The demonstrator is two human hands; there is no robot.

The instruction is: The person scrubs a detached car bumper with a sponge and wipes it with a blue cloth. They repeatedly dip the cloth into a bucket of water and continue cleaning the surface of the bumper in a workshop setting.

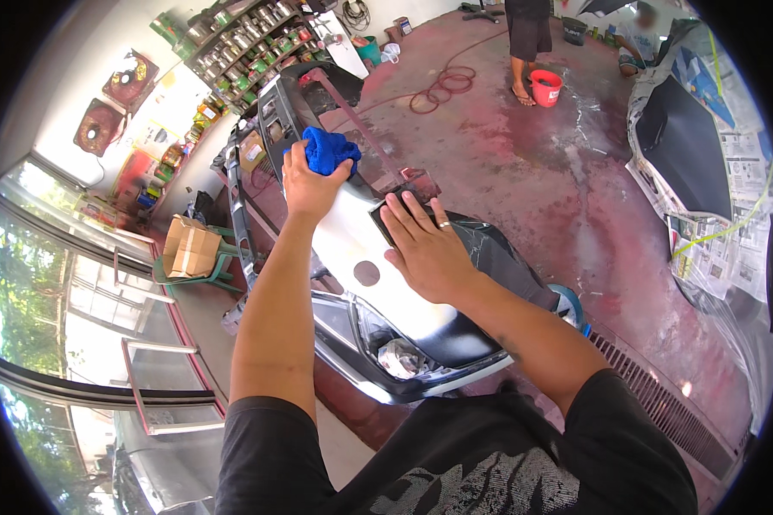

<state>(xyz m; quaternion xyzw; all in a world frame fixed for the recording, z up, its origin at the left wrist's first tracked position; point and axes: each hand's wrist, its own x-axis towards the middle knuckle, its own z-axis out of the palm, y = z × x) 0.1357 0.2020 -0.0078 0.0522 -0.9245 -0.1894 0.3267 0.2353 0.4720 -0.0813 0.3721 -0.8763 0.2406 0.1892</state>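
Head view: white-patched car bumper (408, 311) is lying beneath both hands; left hand (312, 187) is clutching a bunched blue cloth (329, 150) at the bumper's farther part; right hand (425, 251) is lying flat, fingers slightly spread, over a dark block (381, 223) on the bumper; cardboard box (191, 247) is sitting left of it, red bucket (545, 88) standing beyond.

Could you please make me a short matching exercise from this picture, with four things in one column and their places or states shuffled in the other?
Column one:
1. Cloth
2. Right hand
3. Hose
4. Bucket

Column two:
A. Lying in loops on the floor
B. Beside another person's foot
C. Held in the left hand
D. Wearing a ring

Right pairs: 1-C, 2-D, 3-A, 4-B.
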